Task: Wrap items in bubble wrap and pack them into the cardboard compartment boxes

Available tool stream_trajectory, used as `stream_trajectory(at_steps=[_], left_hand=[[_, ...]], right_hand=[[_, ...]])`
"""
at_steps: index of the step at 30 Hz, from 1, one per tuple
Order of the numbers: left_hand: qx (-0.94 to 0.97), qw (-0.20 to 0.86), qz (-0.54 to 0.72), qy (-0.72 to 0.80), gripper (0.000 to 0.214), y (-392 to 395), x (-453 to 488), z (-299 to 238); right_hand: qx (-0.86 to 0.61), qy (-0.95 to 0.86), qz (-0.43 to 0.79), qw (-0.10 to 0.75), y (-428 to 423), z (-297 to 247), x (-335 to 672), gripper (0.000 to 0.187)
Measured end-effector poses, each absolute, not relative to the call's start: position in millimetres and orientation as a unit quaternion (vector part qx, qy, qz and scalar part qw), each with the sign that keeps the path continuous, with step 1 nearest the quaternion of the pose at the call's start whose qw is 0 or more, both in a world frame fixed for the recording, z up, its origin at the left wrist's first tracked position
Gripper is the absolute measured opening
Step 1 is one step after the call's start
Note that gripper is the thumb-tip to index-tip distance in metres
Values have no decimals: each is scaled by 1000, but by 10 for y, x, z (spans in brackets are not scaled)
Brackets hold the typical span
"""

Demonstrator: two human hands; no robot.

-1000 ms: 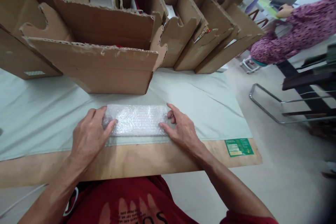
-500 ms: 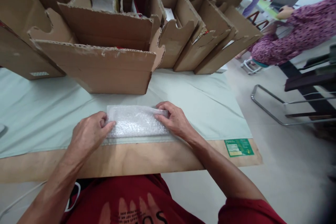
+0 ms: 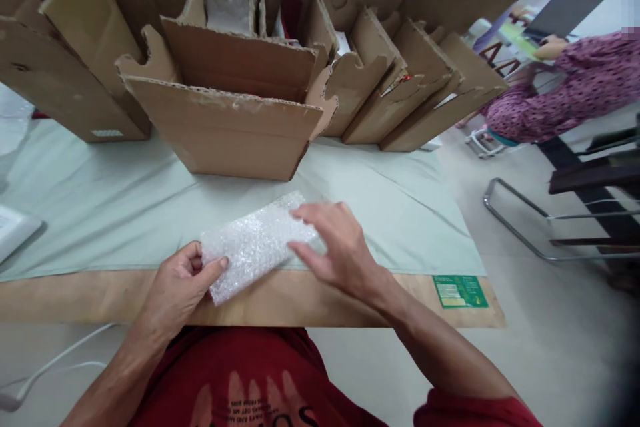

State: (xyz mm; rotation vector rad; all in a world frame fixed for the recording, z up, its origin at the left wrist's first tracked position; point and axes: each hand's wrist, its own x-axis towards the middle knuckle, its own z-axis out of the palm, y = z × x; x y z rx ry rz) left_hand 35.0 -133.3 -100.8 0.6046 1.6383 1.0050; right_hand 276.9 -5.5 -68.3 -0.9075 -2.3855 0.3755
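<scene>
A flat rectangular bubble-wrap packet (image 3: 255, 243) is tilted over the front of the table, its right end farther from me than its left. My left hand (image 3: 183, 280) pinches its left end, thumb on top and fingers beneath. At the right end is my right hand (image 3: 340, 243), thumb and fingers spread apart and slightly blurred. Its fingertips are at the packet's edge; whether they touch it I cannot tell. What lies inside the bubble wrap cannot be made out.
Behind the packet stands an open cardboard bin (image 3: 225, 127), with several narrow cardboard holders (image 3: 370, 80) beside it. A white object (image 3: 15, 230) lies at the left. A green label (image 3: 460, 291) is on the table's wooden edge. A person in a purple spotted garment (image 3: 575, 90) sits at the right.
The bubble-wrap packet has turned, its left end coming toward me and its right end tipping away. My right hand has loosened its grip and spread its fingers; my left hand keeps hold.
</scene>
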Motion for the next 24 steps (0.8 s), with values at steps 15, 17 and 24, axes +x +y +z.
stream_trajectory(at_steps=[15, 17, 24], left_hand=[[471, 360, 383, 709, 44, -1887, 332, -986], [566, 291, 352, 687, 59, -1831, 306, -968], [623, 334, 307, 638, 50, -1434, 433, -884]], right_hand=[[-400, -796, 307, 334, -1349, -1105, 2638, 22], [-428, -762, 345, 343, -1354, -1082, 2675, 17], [-473, -698, 437, 312, -1262, -1115, 2688, 22]])
